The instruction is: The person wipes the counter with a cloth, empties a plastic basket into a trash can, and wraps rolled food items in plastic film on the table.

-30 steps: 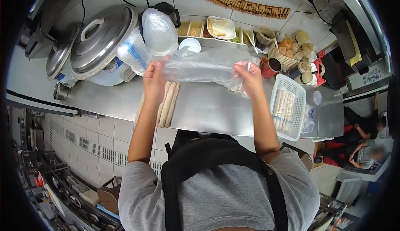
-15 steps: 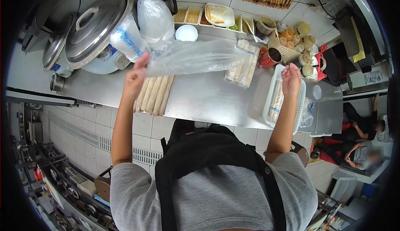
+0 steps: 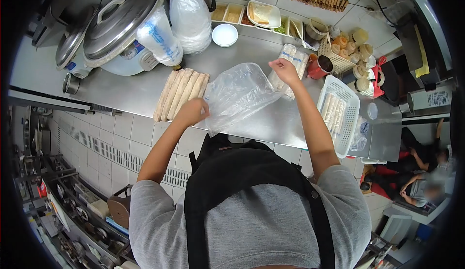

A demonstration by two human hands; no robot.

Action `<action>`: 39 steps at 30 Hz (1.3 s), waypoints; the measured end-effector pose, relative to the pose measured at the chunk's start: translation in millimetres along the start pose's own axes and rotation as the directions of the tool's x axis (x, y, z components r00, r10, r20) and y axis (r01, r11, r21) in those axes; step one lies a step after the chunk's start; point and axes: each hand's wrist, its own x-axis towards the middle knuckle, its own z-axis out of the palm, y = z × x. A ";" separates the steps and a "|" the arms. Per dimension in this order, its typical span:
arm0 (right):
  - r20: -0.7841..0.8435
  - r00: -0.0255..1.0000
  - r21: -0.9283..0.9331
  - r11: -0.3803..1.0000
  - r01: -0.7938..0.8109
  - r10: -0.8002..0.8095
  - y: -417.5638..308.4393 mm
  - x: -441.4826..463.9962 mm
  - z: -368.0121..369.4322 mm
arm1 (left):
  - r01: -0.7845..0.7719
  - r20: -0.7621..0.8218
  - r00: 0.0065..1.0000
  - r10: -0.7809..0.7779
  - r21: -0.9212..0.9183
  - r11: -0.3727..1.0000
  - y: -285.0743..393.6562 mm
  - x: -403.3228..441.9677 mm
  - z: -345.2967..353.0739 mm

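A clear plastic bag (image 3: 242,92) is spread over the middle of the steel counter. My left hand (image 3: 195,111) is closed on the bag's left edge. Just past its right end, my right hand (image 3: 285,70) has its fingertips pinched together; I cannot make out what, if anything, is between them. Several long pale rolls (image 3: 181,92) lie side by side left of the bag, close to my left hand. Behind my right hand are wrapped rolls (image 3: 298,58) in clear plastic with blue print. More wrapped rolls (image 3: 334,111) lie in a white plastic basket (image 3: 348,133).
Large lidded pots (image 3: 126,22) and stuffed plastic bags (image 3: 191,22) stand at the back left. A white bowl (image 3: 224,35), ingredient trays (image 3: 234,13), a red cup (image 3: 319,68) and a bottle basket (image 3: 336,60) line the back. People (image 3: 419,186) sit at far right.
The bag has swung down from the air onto the counter and opened out wider. My left hand moved right and nearer to me; my right hand moved left, away from the white basket.
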 end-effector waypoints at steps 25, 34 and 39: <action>0.407 0.518 0.067 0.541 -0.839 0.753 -38.1 55.8 56.3 | -0.281 -0.595 0.798 -0.097 -0.509 0.814 1.4 9.2 7.6; 0.561 0.811 0.402 0.802 -0.441 0.165 -83.3 80.4 15.8 | -0.384 -0.755 0.655 -0.029 -0.366 0.848 26.5 -26.5 -35.9; 0.416 0.908 0.752 0.578 -0.318 -0.041 -53.8 89.6 -54.2 | -0.494 -0.796 0.578 -0.178 -0.516 0.700 17.9 -27.8 -51.9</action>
